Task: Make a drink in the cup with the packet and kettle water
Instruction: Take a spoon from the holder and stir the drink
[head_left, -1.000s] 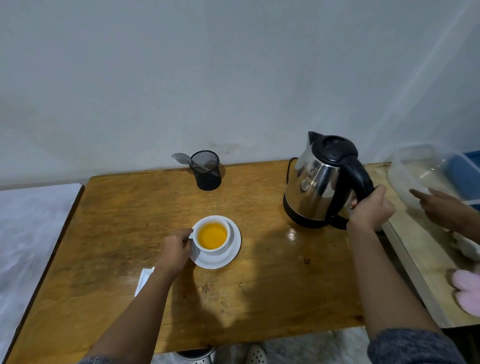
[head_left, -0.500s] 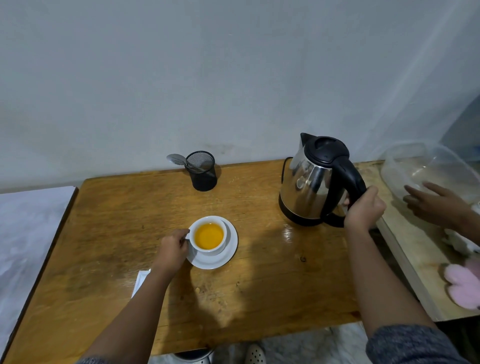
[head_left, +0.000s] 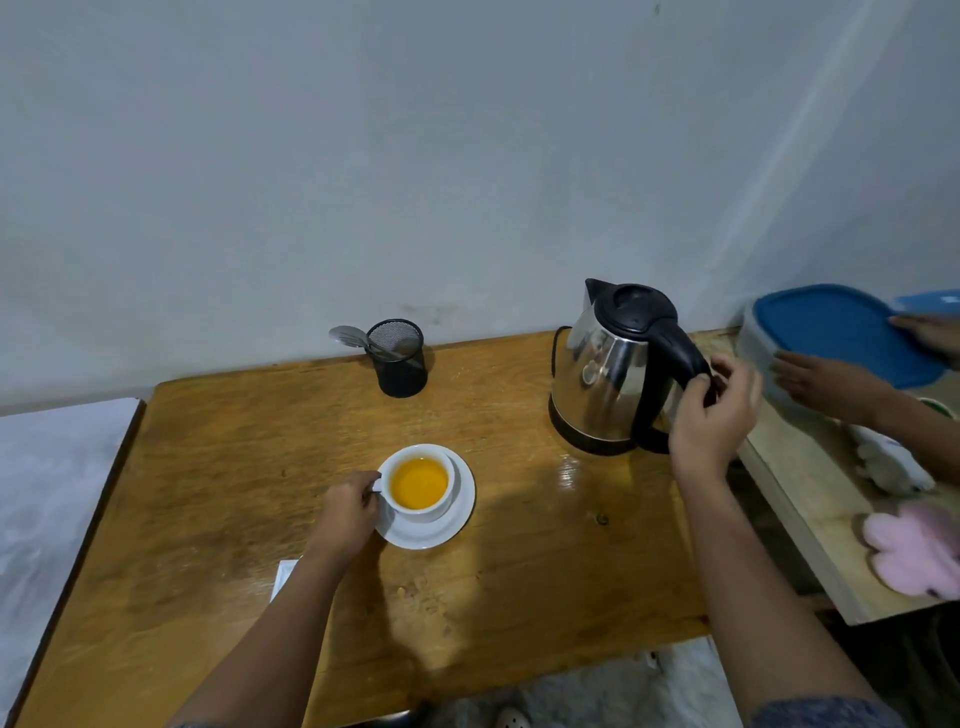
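A white cup full of orange-yellow drink stands on a white saucer in the middle of the wooden table. My left hand pinches the cup's handle. The steel kettle with a black lid and handle stands upright on the table at the right. My right hand is at the kettle's handle with its fingers spread, loosened off the grip. A white packet lies flat on the table, partly hidden under my left forearm.
A black mesh holder with spoons stands at the back by the wall. On a lighter side table at the right, another person's hands press a blue lid on a container. A pink flower-shaped pad lies there too.
My right hand has loosened from a closed grip on the kettle handle, and its fingers have spread. The other person has put a blue lid on the clear container. My left hand has stayed on the cup.
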